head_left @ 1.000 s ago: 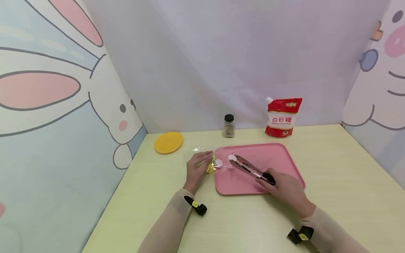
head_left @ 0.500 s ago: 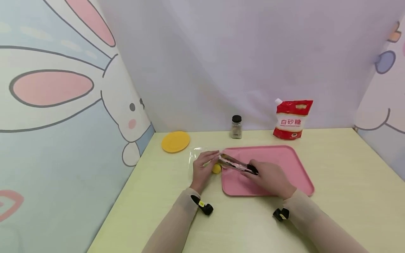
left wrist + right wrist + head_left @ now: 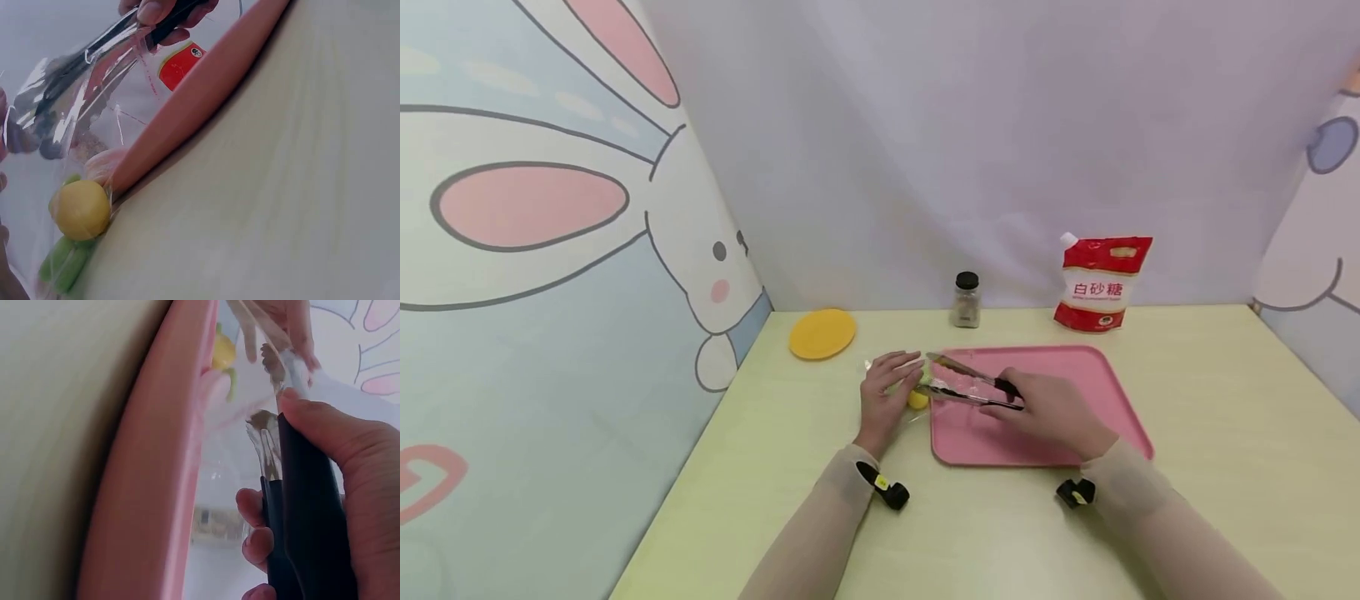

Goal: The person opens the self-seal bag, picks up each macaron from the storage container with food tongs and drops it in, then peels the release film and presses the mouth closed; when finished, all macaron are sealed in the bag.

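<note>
A pair of metal tongs (image 3: 973, 399) with black handles is gripped in my right hand (image 3: 1052, 412). Their arms stand apart, tips reaching left into a clear plastic bag (image 3: 31, 206). My left hand (image 3: 883, 400) holds the bag by its mouth, over the left end of a pink tray (image 3: 1075, 375). Through the film, in the left wrist view, show a yellow ball-shaped piece (image 3: 82, 210), green pieces (image 3: 65, 265) and a pale rounded piece (image 3: 103, 164). The tong tips are partly blurred behind the film.
Behind the tray stand a small glass jar (image 3: 967, 304) with a black lid and a red and white sugar pouch (image 3: 1101, 287). A round yellow plate (image 3: 822, 335) lies at the back left. A pale cloth wall (image 3: 880, 167) closes off the table's far side.
Holding a white round piece, the tongs moved left from over the tray to the bag; their arms have since spread and the piece is out of sight. My left hand stays at the bag.
</note>
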### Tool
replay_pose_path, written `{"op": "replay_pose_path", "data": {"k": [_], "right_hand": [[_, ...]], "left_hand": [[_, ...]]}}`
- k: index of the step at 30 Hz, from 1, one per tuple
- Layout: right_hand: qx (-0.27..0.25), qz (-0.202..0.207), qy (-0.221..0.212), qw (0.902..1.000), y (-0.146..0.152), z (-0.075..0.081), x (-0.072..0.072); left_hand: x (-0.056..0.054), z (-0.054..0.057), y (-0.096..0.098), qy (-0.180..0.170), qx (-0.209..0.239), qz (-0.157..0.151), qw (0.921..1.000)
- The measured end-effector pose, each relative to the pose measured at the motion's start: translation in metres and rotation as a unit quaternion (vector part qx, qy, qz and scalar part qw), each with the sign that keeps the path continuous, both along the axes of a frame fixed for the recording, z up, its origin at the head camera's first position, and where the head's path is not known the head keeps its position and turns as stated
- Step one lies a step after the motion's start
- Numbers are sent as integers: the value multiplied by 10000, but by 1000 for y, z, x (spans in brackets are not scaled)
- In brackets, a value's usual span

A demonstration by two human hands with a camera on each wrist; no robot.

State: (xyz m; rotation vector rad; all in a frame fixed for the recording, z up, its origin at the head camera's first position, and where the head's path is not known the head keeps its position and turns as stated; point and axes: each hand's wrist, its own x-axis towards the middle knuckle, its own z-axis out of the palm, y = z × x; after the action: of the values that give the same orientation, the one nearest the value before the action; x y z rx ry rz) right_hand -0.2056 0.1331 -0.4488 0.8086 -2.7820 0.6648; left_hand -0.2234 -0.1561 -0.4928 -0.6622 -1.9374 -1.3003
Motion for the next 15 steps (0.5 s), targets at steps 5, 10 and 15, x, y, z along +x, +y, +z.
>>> {"op": "replay_pose_path", "data": {"k": [5,10,15], "right_hand": [[-257,-364,-74,9990,41,6,15],[-611,-1159,-160,9913,96,-1,33],[-1077,-2291,-407,9666,155,-15,43]], "left_hand": [[-1,4,3,-55,31,22,10000],[2,6,5,-270,2,-10,9996],[14,20,6,-392,-77,42,9992]]}}
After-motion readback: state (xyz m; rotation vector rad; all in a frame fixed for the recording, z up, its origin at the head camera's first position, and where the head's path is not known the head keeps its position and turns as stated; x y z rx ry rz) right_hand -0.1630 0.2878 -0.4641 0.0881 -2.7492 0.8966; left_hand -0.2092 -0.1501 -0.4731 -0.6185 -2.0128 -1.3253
